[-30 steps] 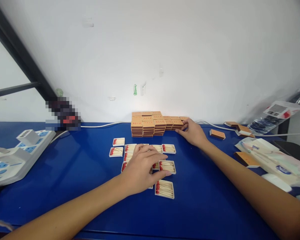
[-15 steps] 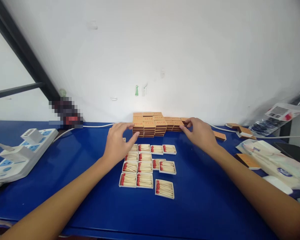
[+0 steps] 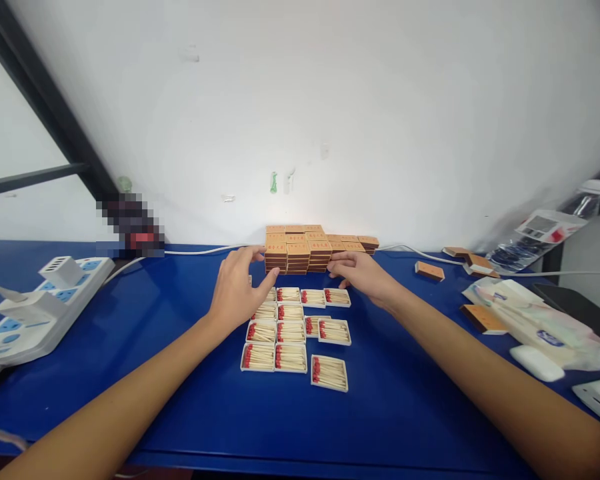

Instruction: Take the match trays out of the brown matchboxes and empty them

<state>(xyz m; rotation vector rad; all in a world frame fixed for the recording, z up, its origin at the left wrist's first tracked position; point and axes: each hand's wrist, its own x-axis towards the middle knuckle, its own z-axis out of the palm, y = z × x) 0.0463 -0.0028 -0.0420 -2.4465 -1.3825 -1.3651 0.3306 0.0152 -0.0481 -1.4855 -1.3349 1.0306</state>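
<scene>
A stack of orange matchboxes (image 3: pixel 300 248) stands against the white wall on the blue table (image 3: pixel 180 373). My left hand (image 3: pixel 236 293) reaches its left end, thumb and fingers spread and touching the boxes. My right hand (image 3: pixel 364 275) lies in front of the stack's right part, fingers stretched left and touching its lower front. In front of the stack, between my hands, lie several open white trays of red-tipped matches (image 3: pixel 290 333) in rows. One tray (image 3: pixel 329 373) sits apart, nearest to me.
A white and blue power strip (image 3: pixel 40 307) lies at the left, and a white cable (image 3: pixel 195 251) runs along the wall. Loose orange sleeves (image 3: pixel 431 270), a tissue pack (image 3: pixel 530 317), a white object (image 3: pixel 533 353) and plastic bags (image 3: pixel 550 230) fill the right side.
My left hand left the match trays and went up to the stack's left end. My right hand slid from the stack's right end leftward to its front.
</scene>
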